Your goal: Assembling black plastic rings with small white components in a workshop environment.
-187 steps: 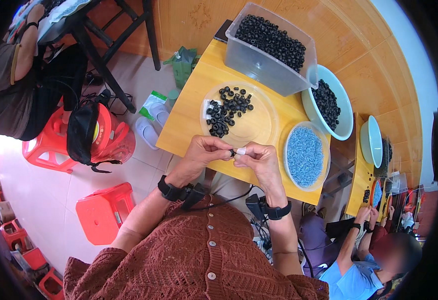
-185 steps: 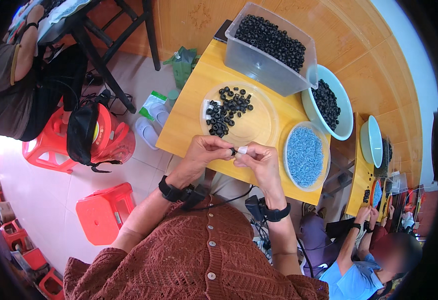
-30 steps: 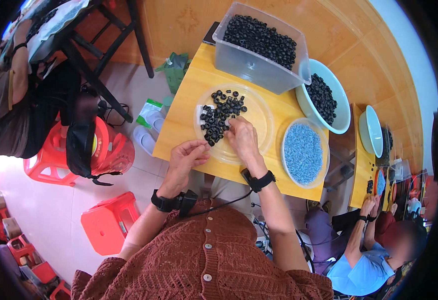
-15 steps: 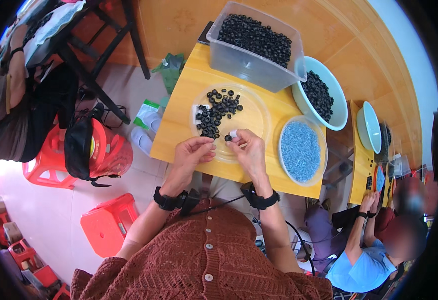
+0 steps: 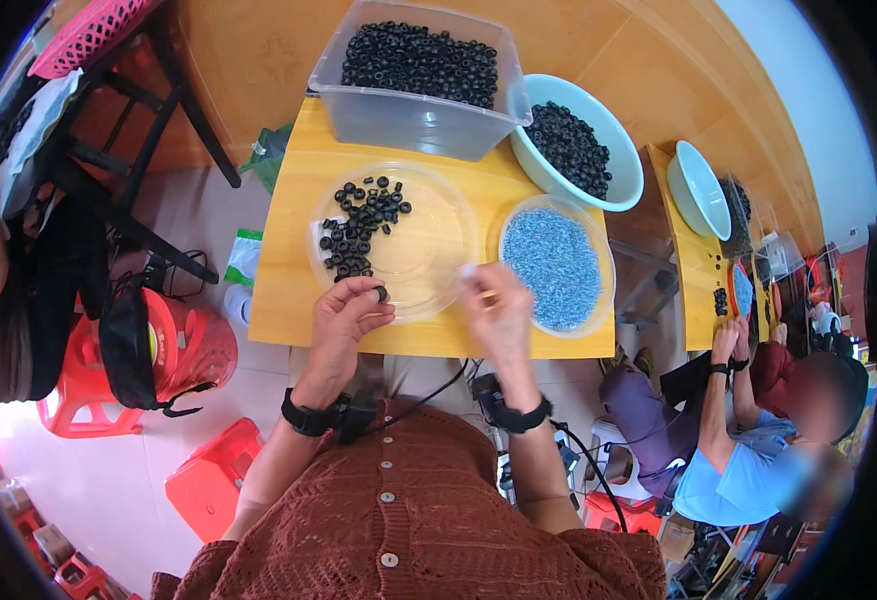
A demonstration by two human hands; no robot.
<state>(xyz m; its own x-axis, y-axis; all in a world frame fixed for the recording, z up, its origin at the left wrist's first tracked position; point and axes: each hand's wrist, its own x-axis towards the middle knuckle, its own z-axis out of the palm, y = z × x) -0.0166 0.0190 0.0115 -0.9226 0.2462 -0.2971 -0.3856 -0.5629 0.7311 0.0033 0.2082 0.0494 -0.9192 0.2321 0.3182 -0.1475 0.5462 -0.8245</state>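
Observation:
My left hand (image 5: pixel 346 318) is closed, pinching a small black ring-shaped piece (image 5: pixel 381 294) between thumb and fingertips at the near edge of a shallow round clear tray (image 5: pixel 428 240). A loose cluster of similar black pieces (image 5: pixel 358 225) lies in that tray's left part, some showing a hole. My right hand (image 5: pixel 501 315), smeared by motion, is over the tray's right rim, close to a round clear tub (image 5: pixel 608 262) full of tiny blue pieces (image 5: pixel 555 270). White wrapping covers one right fingertip (image 5: pixel 468 271). Whether those fingers hold anything is hidden by the blur.
Black pieces fill a large clear bin (image 5: pixel 408 130) at the table's back and a pale-blue bowl (image 5: pixel 623 165) to its right. Red stools (image 5: pixel 213 480) stand on the floor at left. A person (image 5: pixel 748 440) works at another table on the right.
My right hand has moved right, away from my left hand, toward the blue pieces. The black piece at my right fingertips is gone from there; one shows in my left fingers. The view has shifted.

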